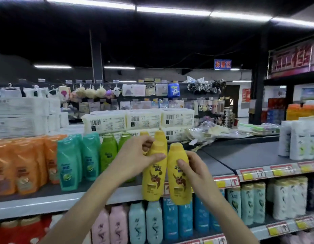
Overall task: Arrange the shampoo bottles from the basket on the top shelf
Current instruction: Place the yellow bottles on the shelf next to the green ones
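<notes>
Two yellow shampoo bottles are held up at the front edge of the top shelf (244,155). My left hand (135,159) grips the left yellow bottle (153,176) near its cap, thumb across the front. My right hand (191,169) holds the right yellow bottle (178,180) around its upper body. Both bottles overhang the shelf edge, and I cannot tell whether they touch it. Another yellow bottle (160,136) stands on the shelf just behind them. The basket is out of view.
Orange (20,166), teal (68,164) and green bottles (108,152) stand in rows on the top shelf to the left. White bottles (300,140) stand at the far right. White packs (142,120) lie behind. Bare grey shelf spans right of the yellow bottles. Lower shelves hold more bottles.
</notes>
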The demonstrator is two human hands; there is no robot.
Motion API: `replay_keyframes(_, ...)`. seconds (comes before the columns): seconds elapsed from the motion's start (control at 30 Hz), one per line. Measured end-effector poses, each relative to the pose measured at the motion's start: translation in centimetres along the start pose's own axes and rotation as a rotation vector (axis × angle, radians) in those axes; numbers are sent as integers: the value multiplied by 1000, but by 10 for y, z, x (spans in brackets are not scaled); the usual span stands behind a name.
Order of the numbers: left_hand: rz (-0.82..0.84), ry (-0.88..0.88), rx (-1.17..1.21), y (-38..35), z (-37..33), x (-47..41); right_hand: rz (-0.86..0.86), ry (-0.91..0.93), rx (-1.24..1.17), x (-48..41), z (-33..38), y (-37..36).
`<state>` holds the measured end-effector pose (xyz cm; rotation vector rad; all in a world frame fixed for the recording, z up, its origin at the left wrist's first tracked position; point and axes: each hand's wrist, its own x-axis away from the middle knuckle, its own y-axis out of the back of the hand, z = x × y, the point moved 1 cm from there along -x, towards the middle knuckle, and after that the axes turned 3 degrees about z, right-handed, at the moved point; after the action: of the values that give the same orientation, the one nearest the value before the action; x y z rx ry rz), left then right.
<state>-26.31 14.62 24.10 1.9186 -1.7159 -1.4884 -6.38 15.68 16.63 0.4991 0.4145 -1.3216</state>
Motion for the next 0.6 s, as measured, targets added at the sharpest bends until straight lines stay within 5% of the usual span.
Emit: replay_keyframes(0.6, -13, 153, -469, -8, 43, -82, 13, -61, 71, -115, -52, -4)
